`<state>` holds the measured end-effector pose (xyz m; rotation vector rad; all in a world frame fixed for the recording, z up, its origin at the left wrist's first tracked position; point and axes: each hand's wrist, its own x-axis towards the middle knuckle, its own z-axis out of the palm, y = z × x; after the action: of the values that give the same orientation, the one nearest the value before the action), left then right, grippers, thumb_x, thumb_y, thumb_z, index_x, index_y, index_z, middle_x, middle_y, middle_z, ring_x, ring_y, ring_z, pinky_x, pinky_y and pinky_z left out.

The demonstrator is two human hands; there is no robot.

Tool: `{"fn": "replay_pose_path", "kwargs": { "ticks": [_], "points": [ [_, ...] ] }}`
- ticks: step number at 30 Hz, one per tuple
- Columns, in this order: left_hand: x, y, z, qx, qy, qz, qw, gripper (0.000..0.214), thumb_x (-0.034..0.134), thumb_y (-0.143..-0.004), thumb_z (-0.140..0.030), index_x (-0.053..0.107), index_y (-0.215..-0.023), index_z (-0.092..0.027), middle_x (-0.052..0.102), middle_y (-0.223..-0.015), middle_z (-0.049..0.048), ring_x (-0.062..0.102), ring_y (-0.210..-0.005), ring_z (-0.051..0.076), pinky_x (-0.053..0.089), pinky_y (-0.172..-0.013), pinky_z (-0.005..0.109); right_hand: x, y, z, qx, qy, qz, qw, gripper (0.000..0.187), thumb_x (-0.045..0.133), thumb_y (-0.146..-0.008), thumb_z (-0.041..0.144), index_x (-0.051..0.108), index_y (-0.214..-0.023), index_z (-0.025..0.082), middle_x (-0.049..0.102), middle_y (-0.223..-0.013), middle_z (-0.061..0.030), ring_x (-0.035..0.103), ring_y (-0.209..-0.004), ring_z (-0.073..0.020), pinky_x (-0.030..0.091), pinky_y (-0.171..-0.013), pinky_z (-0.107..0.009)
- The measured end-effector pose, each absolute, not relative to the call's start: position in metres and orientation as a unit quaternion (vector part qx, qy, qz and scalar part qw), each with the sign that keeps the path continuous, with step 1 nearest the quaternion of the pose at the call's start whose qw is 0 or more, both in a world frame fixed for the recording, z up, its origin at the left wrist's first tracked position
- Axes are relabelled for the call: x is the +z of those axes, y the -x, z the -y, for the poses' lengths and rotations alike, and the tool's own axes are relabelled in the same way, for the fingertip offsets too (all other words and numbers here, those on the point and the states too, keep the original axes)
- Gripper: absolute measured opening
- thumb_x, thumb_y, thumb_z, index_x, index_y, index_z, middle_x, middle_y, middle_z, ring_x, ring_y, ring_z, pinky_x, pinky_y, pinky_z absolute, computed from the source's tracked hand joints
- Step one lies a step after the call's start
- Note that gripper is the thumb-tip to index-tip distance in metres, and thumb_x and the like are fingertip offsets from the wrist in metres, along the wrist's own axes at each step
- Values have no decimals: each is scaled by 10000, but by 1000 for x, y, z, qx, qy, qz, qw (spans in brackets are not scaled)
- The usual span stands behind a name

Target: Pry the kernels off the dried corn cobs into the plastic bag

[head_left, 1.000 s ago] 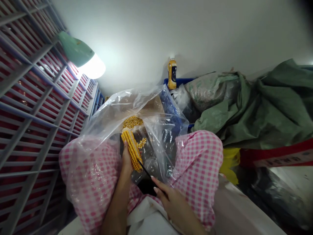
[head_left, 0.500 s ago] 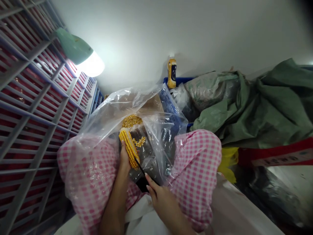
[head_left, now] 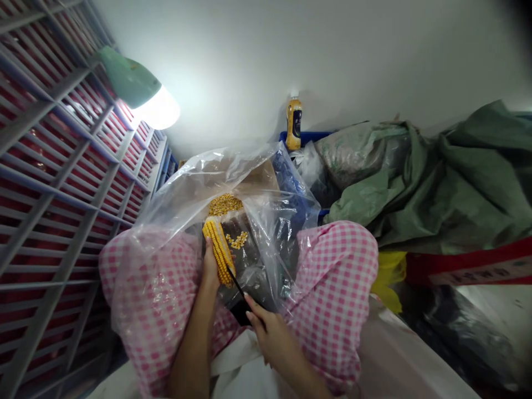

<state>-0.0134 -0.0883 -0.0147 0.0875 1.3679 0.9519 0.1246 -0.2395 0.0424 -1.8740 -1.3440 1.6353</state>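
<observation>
From my remote station, I read 0 texts with certainty. Item 1: the dark label (head_left: 296, 123) on the yellow bottle (head_left: 293, 142) carries markings too small to resolve. Item 2: the pale strip (head_left: 482, 275) on the red band (head_left: 465, 262) carries dark characters, blurred beyond reading.

Two hands (head_left: 210, 267) (head_left: 272, 332), one corn cob (head_left: 218, 250)

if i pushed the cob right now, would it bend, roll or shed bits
The cob is probably stiff, as it looks straight in the left hand. Its long, rounded shape would likely roll if set down. It may shed under pressure, since loose kernels lie close by.
</observation>
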Motion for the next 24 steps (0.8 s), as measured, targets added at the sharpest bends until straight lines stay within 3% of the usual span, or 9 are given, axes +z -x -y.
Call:
{"fn": "replay_pose_path", "kwargs": {
  "ticks": [2, 4, 7, 10, 13, 17, 19, 22, 24],
  "points": [
    [-13, 12, 88, 414, -54, -623, 662, 583, 268, -911, -581, 611, -828, -117, 617, -553, 67, 593, -424, 190, 455, -375, 277, 39, -126, 237, 656, 625, 388, 166, 494, 371, -943, 349, 415, -1421, 234, 500, -444, 45, 453, -328, -120, 389, -366, -201],
    [-12, 11, 89, 407, -67, -634, 654, 590, 267, -910, -582, 613, -817, -114, 609, -539, 70, 581, -410, 192, 448, -369, 283, 36, -125, 235, 686, 615, 346, 175, 511, 368, -944, 351, 387, -1436, 217, 374, -382, 87, 378, -286, -108, 347, -317, -184],
    [-13, 10, 91, 404, -76, -638, 651, 596, 267, -900, -597, 616, -868, -115, 608, -529, 69, 561, -385, 197, 431, -356, 292, 40, -121, 234, 636, 649, 386, 161, 474, 380, -941, 322, 441, -1406, 251, 497, -458, 42, 398, -295, -98, 332, -311, -178],
    [-15, 11, 92, 398, -76, -637, 655, 637, 269, -876, -642, 617, -934, -112, 607, -521, 67, 554, -374, 206, 416, -343, 297, 47, -116, 234, 563, 673, 457, 149, 434, 403, -936, 287, 509, -1356, 290, 675, -725, -52, 454, -338, -78, 356, -355, -177],
    [-17, 11, 92, 393, -76, -641, 655, 648, 269, -873, -648, 620, -936, -106, 612, -525, 70, 560, -381, 202, 421, -351, 293, 47, -116, 233, 581, 666, 441, 156, 442, 383, -942, 295, 490, -1371, 280, 653, -676, -41, 459, -338, -86, 362, -356, -180],
    [-17, 11, 90, 397, -83, -645, 648, 619, 269, -892, -612, 620, -913, -103, 615, -515, 68, 548, -364, 190, 427, -355, 287, 41, -119, 230, 684, 622, 346, 156, 504, 338, -954, 318, 359, -1449, 228, 409, -418, 67, 414, -307, -118, 386, -340, -201],
    [-17, 11, 90, 397, -82, -642, 651, 629, 257, -895, -610, 622, -924, -99, 614, -508, 66, 541, -353, 189, 424, -350, 288, 41, -118, 230, 648, 639, 385, 152, 486, 356, -948, 305, 404, -1427, 240, 501, -476, 34, 477, -357, -130, 454, -423, -240],
    [-15, 11, 90, 389, -76, -637, 661, 654, 223, -898, -611, 622, -934, -94, 614, -504, 70, 550, -362, 198, 430, -353, 294, 45, -113, 231, 525, 674, 496, 154, 440, 390, -930, 256, 519, -1351, 244, 693, -777, -82, 645, -612, -185, 515, -659, -310],
    [-15, 12, 90, 387, -77, -635, 664, 658, 216, -899, -610, 618, -953, -92, 610, -500, 68, 553, -363, 203, 432, -355, 298, 47, -111, 230, 529, 674, 494, 147, 449, 373, -936, 250, 496, -1368, 236, 703, -788, -87, 658, -630, -192, 516, -647, -305]
  ]
}}
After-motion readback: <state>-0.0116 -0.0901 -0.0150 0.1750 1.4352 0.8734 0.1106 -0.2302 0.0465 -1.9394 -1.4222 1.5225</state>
